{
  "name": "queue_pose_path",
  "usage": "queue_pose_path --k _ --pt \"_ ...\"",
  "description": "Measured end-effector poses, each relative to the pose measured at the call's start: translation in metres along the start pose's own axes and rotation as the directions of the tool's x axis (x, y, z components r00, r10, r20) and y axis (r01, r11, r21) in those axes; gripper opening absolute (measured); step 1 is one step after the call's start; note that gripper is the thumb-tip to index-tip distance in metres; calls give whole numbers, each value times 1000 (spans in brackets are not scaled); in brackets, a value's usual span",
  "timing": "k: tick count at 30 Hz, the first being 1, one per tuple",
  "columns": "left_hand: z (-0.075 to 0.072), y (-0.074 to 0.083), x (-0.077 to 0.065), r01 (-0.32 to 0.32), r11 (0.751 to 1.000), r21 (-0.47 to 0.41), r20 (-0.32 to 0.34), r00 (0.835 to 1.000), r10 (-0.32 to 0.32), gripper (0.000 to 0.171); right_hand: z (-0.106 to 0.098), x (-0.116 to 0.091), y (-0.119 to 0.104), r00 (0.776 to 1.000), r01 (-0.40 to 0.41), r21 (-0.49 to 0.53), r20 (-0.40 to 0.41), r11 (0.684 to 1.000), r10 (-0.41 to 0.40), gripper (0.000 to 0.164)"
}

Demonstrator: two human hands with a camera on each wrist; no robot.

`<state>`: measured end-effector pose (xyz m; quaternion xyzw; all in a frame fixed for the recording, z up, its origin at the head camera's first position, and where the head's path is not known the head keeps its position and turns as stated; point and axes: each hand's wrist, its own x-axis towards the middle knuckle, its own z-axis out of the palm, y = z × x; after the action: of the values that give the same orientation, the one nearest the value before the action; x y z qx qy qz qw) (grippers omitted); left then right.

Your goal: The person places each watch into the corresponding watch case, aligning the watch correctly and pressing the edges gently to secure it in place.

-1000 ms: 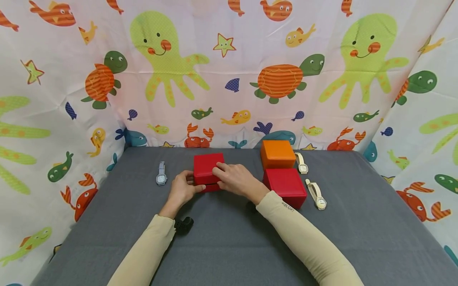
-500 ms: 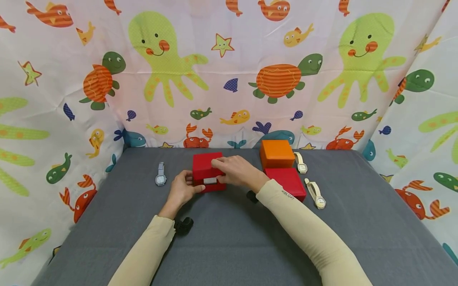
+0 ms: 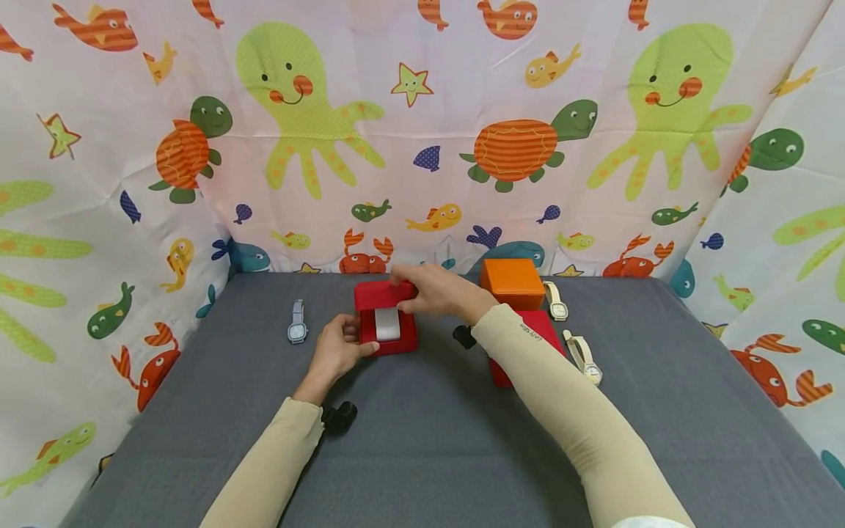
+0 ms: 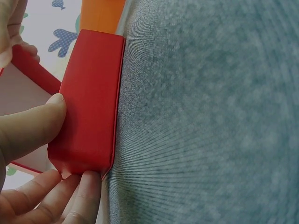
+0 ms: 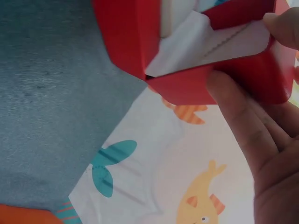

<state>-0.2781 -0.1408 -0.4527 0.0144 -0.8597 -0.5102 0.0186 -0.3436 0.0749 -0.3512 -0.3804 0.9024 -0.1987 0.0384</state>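
A red watch box (image 3: 403, 346) stands on the grey cloth with its lid (image 3: 372, 295) tilted up and back. Inside it sits a pale cushion (image 3: 387, 324). My left hand (image 3: 335, 350) grips the box's left front corner; in the left wrist view the thumb presses the top edge of the red front (image 4: 91, 102), fingers round the side. My right hand (image 3: 441, 291) holds the lid's right front part. The right wrist view has the thumb over the lid's rim and the fingers against its outside (image 5: 187, 84). The lid's lining is white.
Right of my hands are an orange box (image 3: 511, 282) and a second red box (image 3: 499, 374), partly behind my right forearm. Beside them lie two cream-strapped watches (image 3: 557, 302) (image 3: 584, 358). Another watch (image 3: 298, 323) lies left of my left hand. A patterned curtain (image 3: 422, 147) rises behind the table.
My right hand has raised the lid of the red watch box up and back, from nearly closed to open, baring the pale cushion. My left hand has stayed at the box's corner.
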Motion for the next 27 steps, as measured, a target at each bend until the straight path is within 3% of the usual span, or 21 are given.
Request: queue_pose_path --k 7,15,27 --pt "0 -1 0 -2 1000 -15 5 1000 2 59 -6 10 8 997 -52 105 -46 993 57 36" --pt "1 -2 0 -2 1000 -20 12 1000 2 60 -2 19 22 981 -27 245 -178 969 73 35" --pt "1 -2 -1 -4 1000 -31 10 1000 5 59 -1 37 34 968 -13 257 -238 966 76 35"
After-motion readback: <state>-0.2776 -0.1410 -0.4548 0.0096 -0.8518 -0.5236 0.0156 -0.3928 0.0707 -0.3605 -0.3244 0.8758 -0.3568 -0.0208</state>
